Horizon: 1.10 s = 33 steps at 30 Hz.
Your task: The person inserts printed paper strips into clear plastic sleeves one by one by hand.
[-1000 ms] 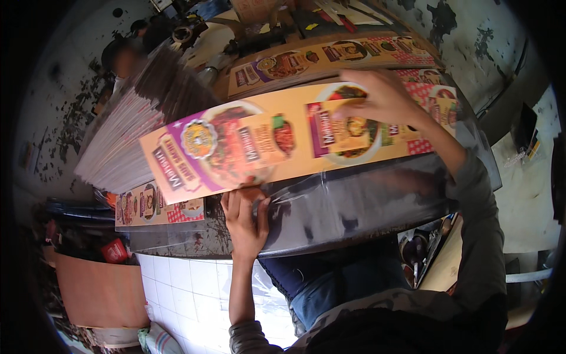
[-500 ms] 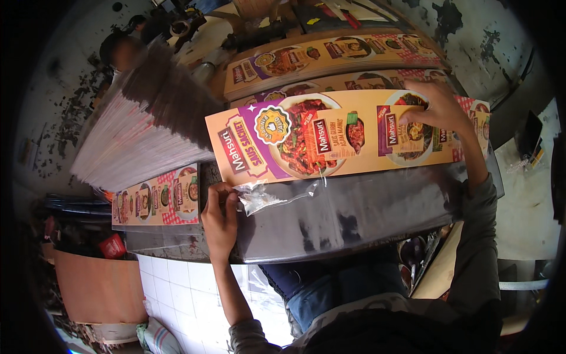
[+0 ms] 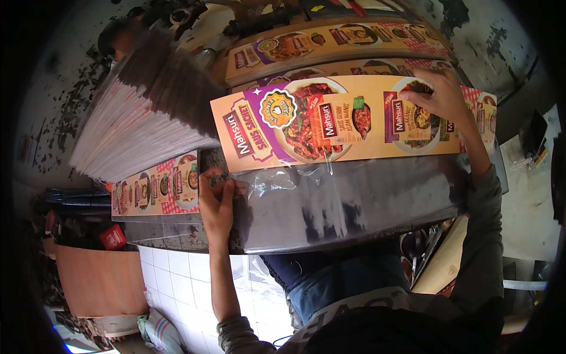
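Along the table's point(image 3: 213, 156) near edge: film point(image 3: 365, 194), clear, left hand point(image 3: 215, 206) curled at its left end, grip unclear; strip point(image 3: 377, 124), beyond, right hand point(image 3: 439, 97) gripping its right part, lower left corner liable to snag film if lowered askew.

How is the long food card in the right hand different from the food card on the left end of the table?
The held card is gripped by the right hand; the table card lies on the table.
The held card looks much longer in view than the table card.
The held card shows a round badge; the table card shows none.
Both have food pictures and red checks.
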Tool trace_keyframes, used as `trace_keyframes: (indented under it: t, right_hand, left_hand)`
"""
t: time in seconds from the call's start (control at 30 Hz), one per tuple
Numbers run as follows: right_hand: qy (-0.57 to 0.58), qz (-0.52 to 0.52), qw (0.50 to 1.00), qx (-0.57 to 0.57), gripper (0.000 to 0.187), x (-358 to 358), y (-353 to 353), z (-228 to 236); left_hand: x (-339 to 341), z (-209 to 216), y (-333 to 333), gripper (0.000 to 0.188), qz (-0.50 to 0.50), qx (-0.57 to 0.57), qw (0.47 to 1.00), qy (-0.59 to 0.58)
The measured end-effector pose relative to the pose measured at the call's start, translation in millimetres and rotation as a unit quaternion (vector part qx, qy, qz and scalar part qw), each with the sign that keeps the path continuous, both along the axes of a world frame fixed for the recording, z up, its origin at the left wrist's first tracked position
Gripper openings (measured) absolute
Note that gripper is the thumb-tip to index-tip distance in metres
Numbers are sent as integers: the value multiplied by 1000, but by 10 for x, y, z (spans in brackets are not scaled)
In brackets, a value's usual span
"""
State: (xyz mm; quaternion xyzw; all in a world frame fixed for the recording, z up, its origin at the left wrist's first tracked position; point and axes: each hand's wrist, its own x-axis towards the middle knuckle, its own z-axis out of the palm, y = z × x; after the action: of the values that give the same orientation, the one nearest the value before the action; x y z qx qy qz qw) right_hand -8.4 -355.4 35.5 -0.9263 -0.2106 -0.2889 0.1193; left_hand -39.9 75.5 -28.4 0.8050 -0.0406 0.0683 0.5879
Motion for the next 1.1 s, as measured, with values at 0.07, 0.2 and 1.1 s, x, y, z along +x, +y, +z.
trace_keyframes:
  t: [0.07,0.2,1.1]
  right_hand:
    - [-66,13,998,-21,35,29,-30,-22]
    - [-62,15,998,-18,40,39,-69,-10]
    - [257,2,966,0,42,40,13,-194]
  left_hand:
    - [-3,18,-5,17,5,-3,1000,8]
    - [-8,58,-23,18,7,-29,999,30]
    - [-24,-42,34,22,32,46,998,-18]
